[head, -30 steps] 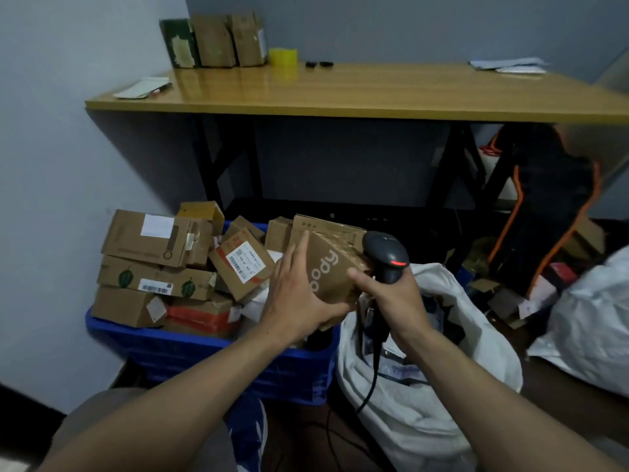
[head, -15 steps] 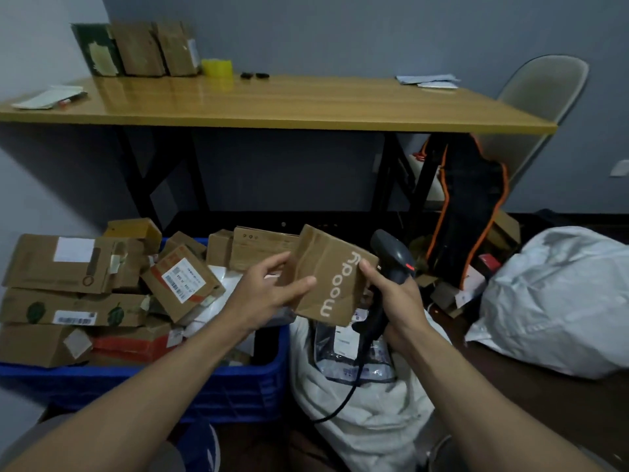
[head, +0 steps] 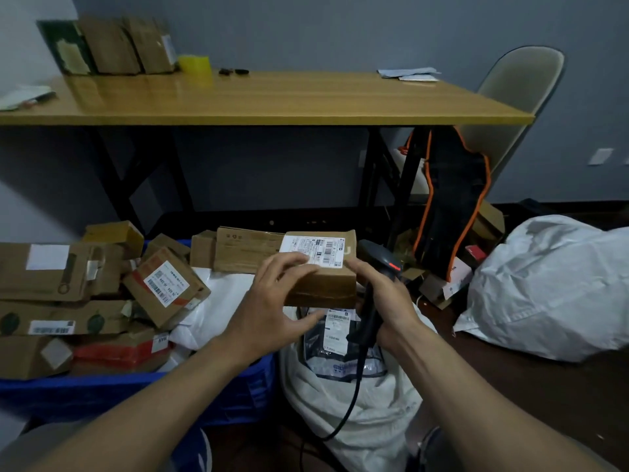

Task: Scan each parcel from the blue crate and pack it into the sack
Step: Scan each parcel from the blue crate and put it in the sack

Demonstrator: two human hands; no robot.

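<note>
Right of the blue crate [head: 102, 393], the left hand [head: 272, 308] has its fingers curled over the parcel [head: 323, 287], held above the sack [head: 367, 413] with its long side left-to-right and label up. Just right, the right hand [head: 391, 301] is clamped on the scanner [head: 379, 257], nearest the label.

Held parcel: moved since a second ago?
Yes. The parcel has swung right, from over the blue crate to above the sack, and rolled label-up.

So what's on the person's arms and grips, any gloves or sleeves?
Left grip and right grip are bare hands: no gloves, rings or watch visible. Both forearms bare to the frame edge, no sleeves, no markings.
</note>
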